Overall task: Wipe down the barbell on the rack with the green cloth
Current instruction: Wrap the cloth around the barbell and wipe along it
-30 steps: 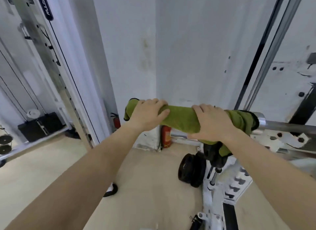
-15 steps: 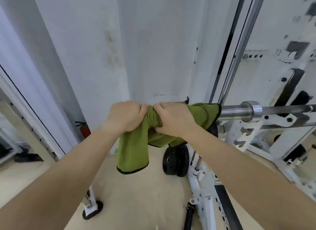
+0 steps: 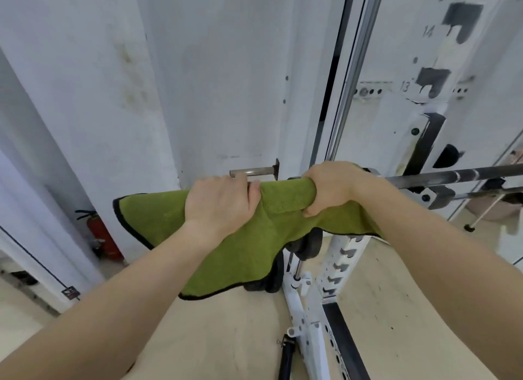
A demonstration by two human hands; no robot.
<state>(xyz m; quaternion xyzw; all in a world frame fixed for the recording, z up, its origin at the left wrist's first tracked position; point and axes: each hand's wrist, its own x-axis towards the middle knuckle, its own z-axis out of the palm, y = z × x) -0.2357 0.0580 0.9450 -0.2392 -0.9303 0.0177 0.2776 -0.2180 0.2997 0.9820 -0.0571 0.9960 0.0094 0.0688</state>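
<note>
Gripping the cloth (image 3: 254,224) wrapped over the bar's (image 3: 452,176) left end, both hands are closed on it, left hand (image 3: 220,204) outermost, right hand (image 3: 331,187) nearer the bare shaft running rightward across the rack (image 3: 351,255).

Olive green against white and steel

The green cloth (image 3: 232,255) is plain olive with black piping; the barbell (image 3: 452,174) is dark silver, the rack (image 3: 308,320) white, and the extinguisher (image 3: 103,238) seemingly red.
</note>
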